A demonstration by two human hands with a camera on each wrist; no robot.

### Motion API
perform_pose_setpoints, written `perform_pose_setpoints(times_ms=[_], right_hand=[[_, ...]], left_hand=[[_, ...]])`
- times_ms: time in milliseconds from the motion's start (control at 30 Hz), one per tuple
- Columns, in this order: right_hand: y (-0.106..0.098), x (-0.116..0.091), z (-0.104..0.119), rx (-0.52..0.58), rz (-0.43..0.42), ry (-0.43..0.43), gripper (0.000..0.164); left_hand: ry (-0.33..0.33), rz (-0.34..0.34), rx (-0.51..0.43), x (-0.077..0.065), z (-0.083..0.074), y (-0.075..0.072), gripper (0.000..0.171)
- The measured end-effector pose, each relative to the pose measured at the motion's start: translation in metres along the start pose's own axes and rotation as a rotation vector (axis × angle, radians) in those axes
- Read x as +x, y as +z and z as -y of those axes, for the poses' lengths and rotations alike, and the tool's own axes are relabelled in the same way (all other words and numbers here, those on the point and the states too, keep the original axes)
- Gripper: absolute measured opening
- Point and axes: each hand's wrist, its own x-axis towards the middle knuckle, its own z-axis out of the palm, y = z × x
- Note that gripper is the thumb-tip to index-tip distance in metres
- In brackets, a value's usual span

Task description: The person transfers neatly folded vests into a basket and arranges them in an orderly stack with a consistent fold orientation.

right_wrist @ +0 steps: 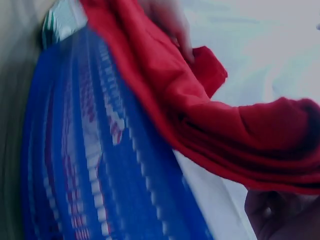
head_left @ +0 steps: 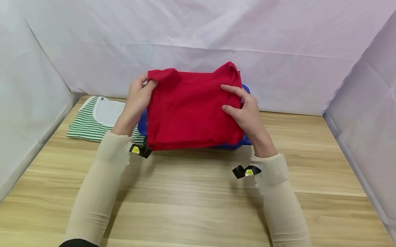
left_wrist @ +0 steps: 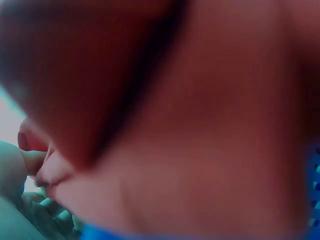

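Observation:
A folded red shirt (head_left: 193, 108) is held up between both hands in the head view. My left hand (head_left: 138, 98) pinches its upper left corner, thumb in front. At the right edge, my right hand (head_left: 247, 113) grips it with the thumb and a finger on the front face. Stacked red layers (right_wrist: 200, 130) show edge-on in the right wrist view, above a blue perforated basket (right_wrist: 45, 165). From the head, the shirt hides most of that basket. Blurred red cloth (left_wrist: 210, 125) fills most of the left wrist view.
A folded green-and-white striped shirt (head_left: 85, 122) lies on the wooden table (head_left: 185, 210), left of the basket. White cloth walls (head_left: 292, 53) enclose the table at the back and both sides. Small black wrist cameras (head_left: 246, 171) sit on the cuffs.

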Motion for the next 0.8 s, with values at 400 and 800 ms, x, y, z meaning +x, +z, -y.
perform_pose_setpoints(times_ms=[400,800], right_hand=[[-0.016,0.013,-0.027,-0.305,-0.005,0.018,0.057],[-0.012,0.013,-0.043,-0.636,0.09,0.111,0.071]], left_hand=[[-0.008,0.079,0.322,0.033,0.013,0.013,0.026],[0.006,0.262,0.695,0.057,0.019,0.033,0.032]])
